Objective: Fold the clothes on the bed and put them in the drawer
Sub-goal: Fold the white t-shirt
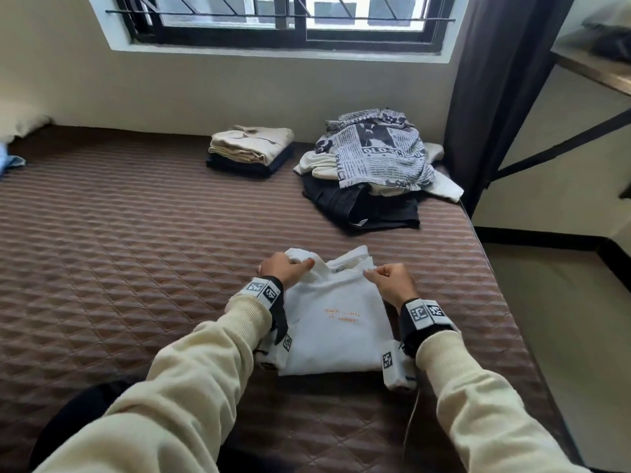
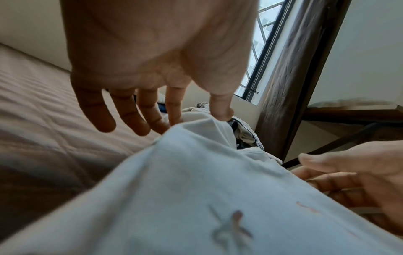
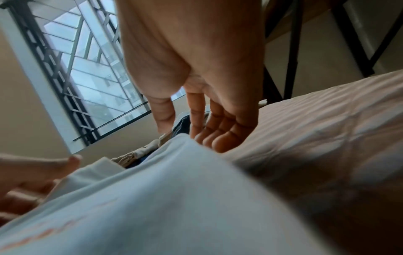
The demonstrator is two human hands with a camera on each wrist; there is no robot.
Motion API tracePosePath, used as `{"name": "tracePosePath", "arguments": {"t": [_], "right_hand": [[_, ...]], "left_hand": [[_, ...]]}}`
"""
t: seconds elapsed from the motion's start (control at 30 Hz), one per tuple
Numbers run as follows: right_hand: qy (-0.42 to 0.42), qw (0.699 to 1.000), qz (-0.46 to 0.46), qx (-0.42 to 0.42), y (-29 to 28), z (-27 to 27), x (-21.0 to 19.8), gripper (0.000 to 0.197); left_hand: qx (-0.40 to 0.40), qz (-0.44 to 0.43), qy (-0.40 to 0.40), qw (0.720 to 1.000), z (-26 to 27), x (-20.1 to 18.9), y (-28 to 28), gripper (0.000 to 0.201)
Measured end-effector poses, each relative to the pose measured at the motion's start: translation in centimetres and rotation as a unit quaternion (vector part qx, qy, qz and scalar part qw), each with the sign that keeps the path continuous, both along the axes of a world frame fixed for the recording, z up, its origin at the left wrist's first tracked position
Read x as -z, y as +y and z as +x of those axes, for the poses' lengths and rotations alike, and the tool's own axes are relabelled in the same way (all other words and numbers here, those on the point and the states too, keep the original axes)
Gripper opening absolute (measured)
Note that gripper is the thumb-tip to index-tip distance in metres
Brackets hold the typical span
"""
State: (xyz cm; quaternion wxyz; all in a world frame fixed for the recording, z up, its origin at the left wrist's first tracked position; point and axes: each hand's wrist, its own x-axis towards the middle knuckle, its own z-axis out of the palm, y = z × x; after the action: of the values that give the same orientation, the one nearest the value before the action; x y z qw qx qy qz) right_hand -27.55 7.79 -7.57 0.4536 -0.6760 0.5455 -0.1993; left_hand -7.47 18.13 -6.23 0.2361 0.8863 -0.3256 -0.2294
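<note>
Bed (image 1: 136, 233); shirt (image 1: 334, 322) between pinching fingers (image 1: 304, 264)

"OLD SCHOOL" on newsprint-pattern garment (image 1: 379, 155)

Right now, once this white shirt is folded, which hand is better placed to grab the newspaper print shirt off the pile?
Probably the right hand. The newspaper print shirt lies far right on the bed, while the left hand would have to cross over. Both hands now pinch the white shirt at its far edge.

Two hands (image 1: 286, 268), two clothes stacks (image 1: 251, 150).
</note>
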Motion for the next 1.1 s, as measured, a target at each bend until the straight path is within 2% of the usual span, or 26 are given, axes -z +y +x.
{"name": "tracePosePath", "arguments": {"t": [0.07,0.13,0.17,0.27,0.33,0.4,0.43,0.5,0.57,0.6,0.67,0.73,0.83,0.93,1.03,1.1], "right_hand": [[0.033,0.999,0.004,0.011,-0.3,1.2,0.6,0.041],[0.039,0.998,0.027,0.029,-0.7,1.7,1.2,0.033],[0.022,0.998,0.033,0.038,-0.8,1.7,1.2,0.026],[-0.080,0.994,0.028,0.074,-0.8,1.1,0.9,0.011],[-0.129,0.988,0.054,0.060,-0.3,0.8,0.9,0.008],[-0.137,0.984,0.111,0.032,0.2,0.7,1.3,0.016],[-0.136,0.982,0.127,0.031,0.2,0.7,1.4,0.023],[-0.140,0.981,0.124,0.049,-0.1,0.9,1.0,0.033],[-0.157,0.978,0.119,0.064,-0.4,1.1,0.2,0.034],[-0.171,0.975,0.127,0.063,-0.6,1.2,-0.4,0.032],[-0.182,0.970,0.153,0.043,-0.9,1.4,-1.5,0.035],[-0.170,0.972,0.162,0.018,-1.3,1.3,-1.8,0.045],[-0.200,0.970,0.136,0.032,-1.8,0.7,-1.9,0.053],[-0.238,0.957,0.157,0.059,-1.2,-0.2,-1.5,0.050],[-0.247,0.948,0.187,0.069,0.9,-1.8,-0.7,0.043],[-0.257,0.942,0.196,0.085,2.7,-2.9,0.1,0.035]], "left_hand": [[-0.051,-0.052,0.029,0.997,0.1,0.5,-0.7,0.035],[-0.085,-0.124,0.084,0.985,0.2,1.2,-1.3,0.009],[-0.092,-0.173,0.127,0.972,0.3,1.6,-1.5,0.004],[-0.111,-0.304,0.239,0.916,0.6,1.9,-1.4,0.024],[-0.160,-0.329,0.296,0.882,0.8,1.8,-1.2,0.037],[-0.187,-0.323,0.380,0.846,0.9,1.3,-1.0,0.052],[-0.189,-0.315,0.398,0.840,1.2,1.2,-1.0,0.056],[-0.163,-0.280,0.377,0.868,1.9,1.1,-1.2,0.064],[-0.107,-0.241,0.300,0.917,2.4,0.9,-1.5,0.071],[-0.090,-0.227,0.270,0.932,2.5,0.7,-1.8,0.071],[-0.079,-0.214,0.238,0.944,2.8,0.0,-2.5,0.064],[-0.071,-0.228,0.237,0.942,3.1,-0.3,-3.1,0.060],[-0.073,-0.266,0.288,0.917,3.0,-0.5,-2.9,0.062],[-0.107,-0.263,0.340,0.897,2.2,-0.2,-1.6,0.057],[-0.164,-0.282,0.351,0.878,1.1,-0.1,0.6,0.048],[-0.181,-0.268,0.327,0.888,0.0,0.7,2.5,0.043]]}}
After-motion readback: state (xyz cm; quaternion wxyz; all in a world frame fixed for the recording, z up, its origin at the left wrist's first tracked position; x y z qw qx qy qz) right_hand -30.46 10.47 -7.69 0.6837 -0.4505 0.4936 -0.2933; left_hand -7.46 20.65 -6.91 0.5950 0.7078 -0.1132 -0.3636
